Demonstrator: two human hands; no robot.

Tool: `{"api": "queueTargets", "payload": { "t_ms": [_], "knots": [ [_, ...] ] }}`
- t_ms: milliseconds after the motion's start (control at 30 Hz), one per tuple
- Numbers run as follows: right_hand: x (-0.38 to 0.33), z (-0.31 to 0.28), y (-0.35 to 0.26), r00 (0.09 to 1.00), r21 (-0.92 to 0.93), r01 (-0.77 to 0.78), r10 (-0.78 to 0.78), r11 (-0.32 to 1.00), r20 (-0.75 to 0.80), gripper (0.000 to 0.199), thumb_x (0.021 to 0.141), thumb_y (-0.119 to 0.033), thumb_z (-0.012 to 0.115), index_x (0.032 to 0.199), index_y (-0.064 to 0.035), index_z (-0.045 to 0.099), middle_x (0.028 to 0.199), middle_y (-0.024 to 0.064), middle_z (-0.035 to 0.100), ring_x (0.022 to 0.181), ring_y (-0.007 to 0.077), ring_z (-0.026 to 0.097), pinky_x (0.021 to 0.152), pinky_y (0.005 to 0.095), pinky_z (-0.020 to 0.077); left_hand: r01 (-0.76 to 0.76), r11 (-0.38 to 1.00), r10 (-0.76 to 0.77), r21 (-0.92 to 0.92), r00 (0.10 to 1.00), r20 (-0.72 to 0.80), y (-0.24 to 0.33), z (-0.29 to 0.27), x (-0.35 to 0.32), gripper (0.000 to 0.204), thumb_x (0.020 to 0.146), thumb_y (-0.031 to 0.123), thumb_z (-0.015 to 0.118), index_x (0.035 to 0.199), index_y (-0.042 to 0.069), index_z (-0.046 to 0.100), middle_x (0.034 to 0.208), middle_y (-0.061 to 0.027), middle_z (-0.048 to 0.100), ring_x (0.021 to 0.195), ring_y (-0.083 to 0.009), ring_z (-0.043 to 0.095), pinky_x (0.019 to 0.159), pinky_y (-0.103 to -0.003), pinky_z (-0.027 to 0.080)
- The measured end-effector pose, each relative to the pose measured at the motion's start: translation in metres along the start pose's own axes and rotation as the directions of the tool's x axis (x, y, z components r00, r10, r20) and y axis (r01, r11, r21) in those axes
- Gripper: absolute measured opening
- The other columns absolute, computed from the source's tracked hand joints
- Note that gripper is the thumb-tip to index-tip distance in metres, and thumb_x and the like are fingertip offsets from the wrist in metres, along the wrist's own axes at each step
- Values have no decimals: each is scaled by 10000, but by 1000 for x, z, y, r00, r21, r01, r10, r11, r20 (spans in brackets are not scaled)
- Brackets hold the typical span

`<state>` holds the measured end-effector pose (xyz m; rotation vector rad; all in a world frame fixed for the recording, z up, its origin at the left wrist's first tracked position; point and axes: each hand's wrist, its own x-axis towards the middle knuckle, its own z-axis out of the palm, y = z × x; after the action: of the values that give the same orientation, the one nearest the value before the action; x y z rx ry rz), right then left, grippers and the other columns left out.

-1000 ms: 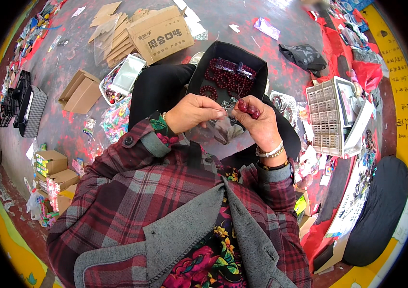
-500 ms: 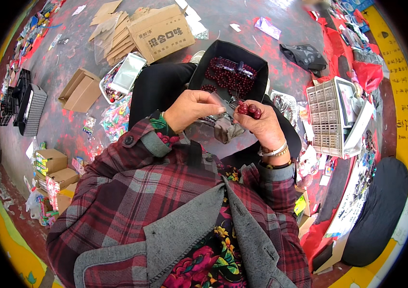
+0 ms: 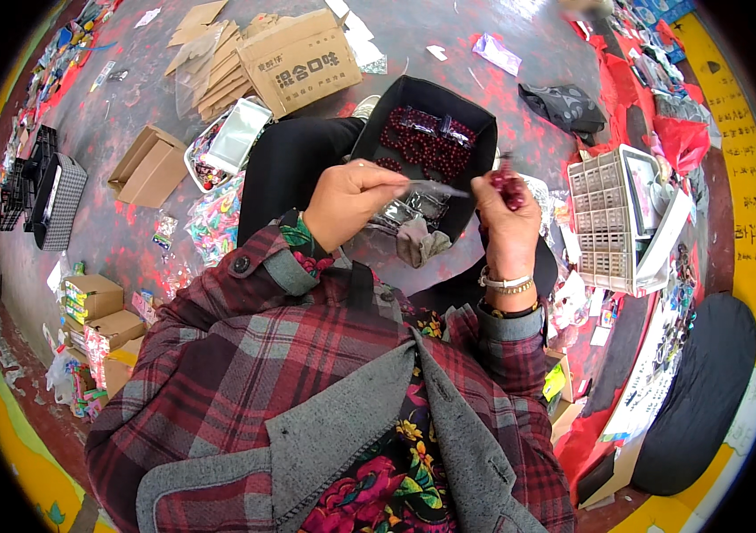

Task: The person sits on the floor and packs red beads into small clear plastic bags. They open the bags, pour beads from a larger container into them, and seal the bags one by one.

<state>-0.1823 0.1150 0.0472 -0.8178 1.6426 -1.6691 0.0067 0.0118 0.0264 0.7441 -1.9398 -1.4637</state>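
Our left hand [image 3: 353, 200] pinches one end of a thin, crinkly clear plastic sleeve [image 3: 438, 187], stretched flat toward our right hand [image 3: 509, 218]. That hand's fingers [image 3: 502, 182] are clenched around a cluster of glossy dark-red round beads [image 3: 509, 178]. Both hover just above the black, soft-sided tray [image 3: 467, 120] on our lap, heaped with more red beads.

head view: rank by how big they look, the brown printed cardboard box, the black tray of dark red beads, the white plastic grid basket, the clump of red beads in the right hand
1. Black tray of dark red beads, nearer the camera, and brown printed cardboard box look alike; unsure.
3. White plastic grid basket.
4. Clump of red beads in the right hand.
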Motion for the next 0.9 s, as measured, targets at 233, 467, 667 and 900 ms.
{"api": "queueTargets", "payload": {
  "t_ms": [233, 467, 667, 900],
  "knots": [
    [-18, 13, -7, 925, 422, -373, 300, 826, 232, 269, 873, -271, 602, 739, -40, 572, 613, 45, 573, 468, 102, 486, 423, 208, 357, -589, 628, 708, 509, 704, -58, 18, -10, 5, 164, 708, -15, 663, 870, 7, 661, 868, -108, 662, 840, -255, 629, 735, -322, 500],
    [-31, 39, -10, 923, 535, -383, 326, 753, 203, 146, 857, -149, 612, 888, -22, 546, 705, 66, 598, 507, 113, 518, 429, 208, 370, -639, 497, 782, 587, 623, 16, 16, -9, -1, 237, 638, -26, 700, 861, 22, 637, 896, -87, 637, 834, -249, 619, 694, -316, 519],
    [-28, 43, -15, 949, 456, -314, 294, 832, 116, 93, 804, -5, 609, 882, -22, 561, 746, 65, 624, 505, 91, 505, 428, 192, 361, -649, 495, 773, 578, 632, 47, 17, -7, -1, 281, 621, -31, 693, 887, 0, 608, 914, -103, 624, 852, -269, 609, 717, -330, 518],
    [-20, 30, -17, 994, 232, -99, 109, 968, -29, 77, 810, 23, 587, 881, -4, 593, 745, 57, 631, 583, 67, 532, 516, 184, 410, -610, 676, 611, 413, 778, 149, 23, -2, -5, 434, 641, 147, 740, 1001, -25, 570, 1067, -170, 585, 1010, -343, 560, 869, -394, 465]
  ]
}}
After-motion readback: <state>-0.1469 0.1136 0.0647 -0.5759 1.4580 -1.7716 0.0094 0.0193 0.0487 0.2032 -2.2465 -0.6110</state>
